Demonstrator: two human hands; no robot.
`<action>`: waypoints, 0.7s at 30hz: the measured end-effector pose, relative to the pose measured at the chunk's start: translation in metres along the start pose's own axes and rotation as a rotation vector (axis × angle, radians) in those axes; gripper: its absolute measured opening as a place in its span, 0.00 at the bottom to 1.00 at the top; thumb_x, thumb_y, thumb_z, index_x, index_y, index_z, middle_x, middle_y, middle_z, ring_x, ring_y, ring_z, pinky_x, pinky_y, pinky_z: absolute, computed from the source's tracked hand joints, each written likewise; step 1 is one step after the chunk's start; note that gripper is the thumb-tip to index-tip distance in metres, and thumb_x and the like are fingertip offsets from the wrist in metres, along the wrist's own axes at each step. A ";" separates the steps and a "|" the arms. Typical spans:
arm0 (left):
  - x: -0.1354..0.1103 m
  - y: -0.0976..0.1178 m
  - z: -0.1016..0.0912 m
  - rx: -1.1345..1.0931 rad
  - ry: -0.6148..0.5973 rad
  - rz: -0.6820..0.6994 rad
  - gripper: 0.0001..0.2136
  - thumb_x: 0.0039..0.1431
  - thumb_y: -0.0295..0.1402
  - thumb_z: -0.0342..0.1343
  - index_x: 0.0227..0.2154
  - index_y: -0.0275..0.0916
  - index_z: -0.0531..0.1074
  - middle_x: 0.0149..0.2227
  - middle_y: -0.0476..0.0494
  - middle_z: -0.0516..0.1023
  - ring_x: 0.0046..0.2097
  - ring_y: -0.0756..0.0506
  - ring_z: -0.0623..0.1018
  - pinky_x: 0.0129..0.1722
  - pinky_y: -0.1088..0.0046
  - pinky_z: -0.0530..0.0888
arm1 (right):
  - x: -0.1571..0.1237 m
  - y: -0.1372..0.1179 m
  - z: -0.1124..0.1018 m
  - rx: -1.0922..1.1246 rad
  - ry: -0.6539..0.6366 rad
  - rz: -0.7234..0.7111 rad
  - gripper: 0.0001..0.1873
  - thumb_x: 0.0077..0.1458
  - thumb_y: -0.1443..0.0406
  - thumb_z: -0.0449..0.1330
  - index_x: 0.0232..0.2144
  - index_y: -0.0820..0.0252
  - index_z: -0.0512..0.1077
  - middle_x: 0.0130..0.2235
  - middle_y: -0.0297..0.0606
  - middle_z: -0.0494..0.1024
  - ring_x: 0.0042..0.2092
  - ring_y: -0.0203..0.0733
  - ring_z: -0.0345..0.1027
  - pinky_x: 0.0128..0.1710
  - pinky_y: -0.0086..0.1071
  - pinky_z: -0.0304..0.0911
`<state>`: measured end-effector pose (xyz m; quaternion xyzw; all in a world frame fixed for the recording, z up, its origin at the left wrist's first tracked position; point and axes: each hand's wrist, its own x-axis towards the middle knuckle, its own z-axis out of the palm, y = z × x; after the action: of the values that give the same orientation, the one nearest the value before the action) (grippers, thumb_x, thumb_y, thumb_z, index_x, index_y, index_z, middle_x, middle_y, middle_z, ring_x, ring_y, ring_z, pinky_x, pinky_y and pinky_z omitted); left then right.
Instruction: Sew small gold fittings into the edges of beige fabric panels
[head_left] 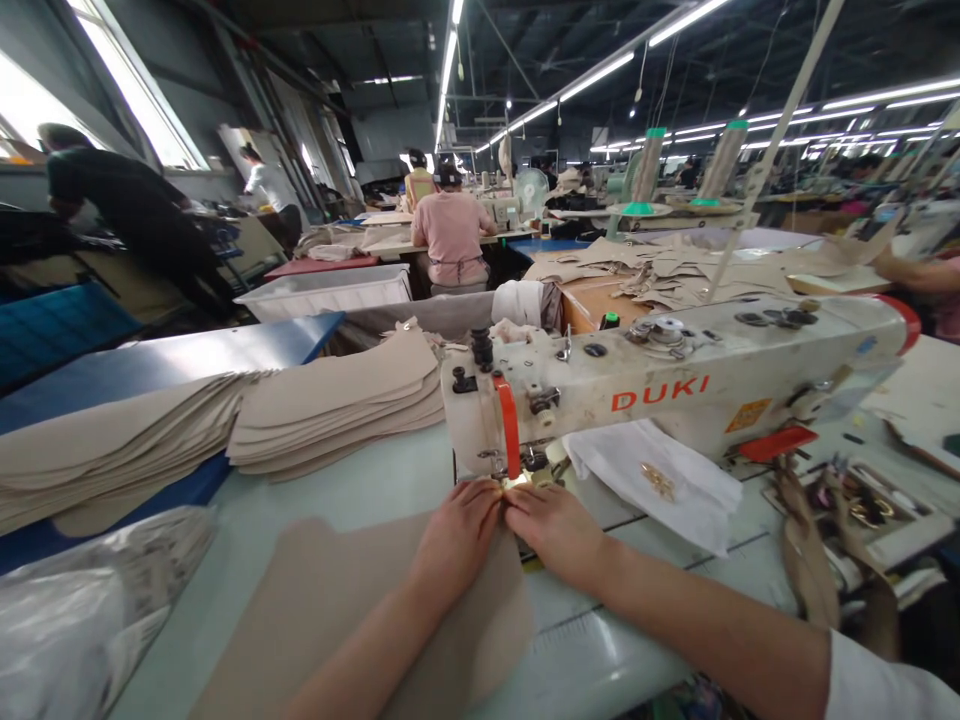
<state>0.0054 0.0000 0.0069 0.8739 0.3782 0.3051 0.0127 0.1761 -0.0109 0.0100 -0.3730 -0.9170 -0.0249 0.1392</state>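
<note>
A beige fabric piece (322, 620) lies flat on the pale sewing table (352, 480), its far edge under the needle of a white DUKI sewing machine (675, 385). My left hand (457, 535) presses on the fabric just left of the needle. My right hand (555, 530) rests on it just right of the needle; the fingertips of both hands nearly touch at the presser foot (525, 480). Both hands pinch the fabric edge there.
Stacks of beige cut pieces (337, 400) sit left of the machine, partly on a blue table (187, 360). A white cloth (660, 480) lies under the machine arm. A crumpled plastic bag (82, 610) is at lower left. Scissors and tools (847, 500) lie right. Other workers sit further back.
</note>
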 end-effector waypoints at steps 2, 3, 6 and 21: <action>0.000 -0.001 0.001 -0.003 0.008 -0.006 0.12 0.64 0.29 0.43 0.35 0.36 0.73 0.35 0.41 0.78 0.39 0.45 0.76 0.43 0.65 0.77 | 0.000 0.000 0.001 0.006 0.007 0.003 0.03 0.57 0.69 0.57 0.36 0.63 0.69 0.41 0.39 0.75 0.43 0.43 0.68 0.42 0.37 0.63; 0.000 -0.002 0.001 -0.002 0.009 -0.009 0.12 0.64 0.29 0.43 0.35 0.36 0.73 0.35 0.42 0.78 0.39 0.45 0.76 0.43 0.65 0.77 | 0.000 0.000 0.001 0.008 0.009 0.003 0.03 0.57 0.70 0.57 0.36 0.63 0.69 0.41 0.39 0.75 0.43 0.43 0.68 0.42 0.37 0.63; 0.000 -0.002 0.001 0.003 0.008 -0.012 0.12 0.64 0.29 0.43 0.35 0.37 0.73 0.35 0.42 0.78 0.39 0.45 0.76 0.43 0.64 0.77 | 0.000 0.000 0.001 0.013 0.014 0.008 0.03 0.57 0.70 0.58 0.36 0.63 0.69 0.41 0.39 0.75 0.43 0.44 0.68 0.42 0.37 0.64; 0.000 -0.006 0.004 -0.027 0.019 -0.047 0.09 0.62 0.27 0.47 0.34 0.36 0.73 0.35 0.41 0.79 0.39 0.44 0.77 0.41 0.66 0.77 | 0.001 -0.001 0.002 0.019 0.006 0.033 0.03 0.57 0.71 0.57 0.35 0.64 0.70 0.42 0.41 0.76 0.42 0.45 0.69 0.42 0.37 0.64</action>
<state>0.0035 0.0050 0.0020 0.8617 0.3945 0.3179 0.0279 0.1746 -0.0112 0.0088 -0.3866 -0.9105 -0.0149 0.1458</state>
